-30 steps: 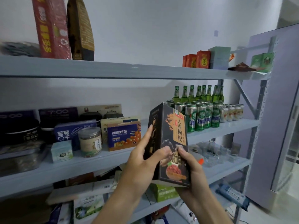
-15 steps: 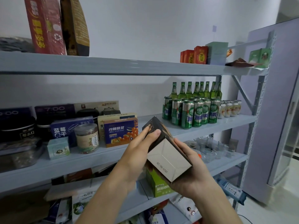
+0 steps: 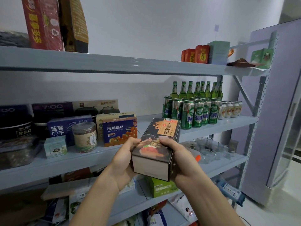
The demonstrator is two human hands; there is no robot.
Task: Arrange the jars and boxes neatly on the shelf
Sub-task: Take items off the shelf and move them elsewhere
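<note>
A person is holding a dark box [image 3: 160, 144] in front of the middle shelf [image 3: 216, 128], tipped so its printed face is looking up and its pale end panel is facing the camera. The face is carrying a gold dragon, a picture of red berries and roots, and an orange label reading 人参枸杞.

The left hand [image 3: 123, 162] is gripping the box's left side, thumb curled over the top edge; the right hand [image 3: 177, 160] is gripping the right side, its fingers wrapping onto the face. The box is sitting between both hands, its far end just above the shelf's front edge, between an orange-and-blue carton [image 3: 119, 131] and the green cans [image 3: 193, 111].

The carton is showing 沙棘原浆 and NFC. Left of it a clear jar [image 3: 84, 137] is standing near the front edge, with a blue box [image 3: 63, 126] marked 蓝莓干 behind it and a small teal box [image 3: 55, 146] beside it. The cans are reading 崂山. Purple boxes [image 3: 52, 110] at the back are showing 7:00.
</note>
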